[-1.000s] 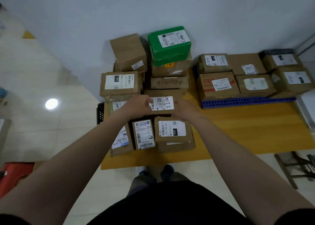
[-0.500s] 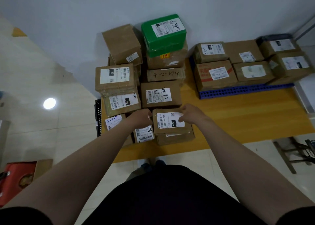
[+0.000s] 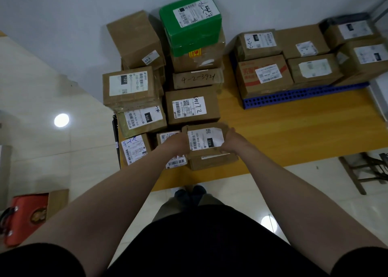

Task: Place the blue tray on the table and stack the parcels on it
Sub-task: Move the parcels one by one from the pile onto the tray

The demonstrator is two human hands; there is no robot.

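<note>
The blue tray (image 3: pixel 304 96) lies on the yellow table (image 3: pixel 294 134) at the right, with several brown parcels (image 3: pixel 264 77) on it. At the table's left stands a heap of parcels topped by a green one (image 3: pixel 191 18). A small brown parcel labelled 032 (image 3: pixel 206 139) sits on top of another box at the heap's front. My left hand (image 3: pixel 178 145) grips its left side. My right hand (image 3: pixel 232 141) grips its right side.
A parcel labelled 010 (image 3: pixel 142 119) and one labelled 122 (image 3: pixel 130 85) are stacked left of my hands. A black crate edge (image 3: pixel 116 138) shows at the table's left end. A red bag (image 3: pixel 25 215) lies on the floor. A wooden stool (image 3: pixel 365 169) stands at the right.
My hands left the parcel with the handwritten label, which now rests in the heap, and moved toward me onto the 032 parcel, closing on both its sides.
</note>
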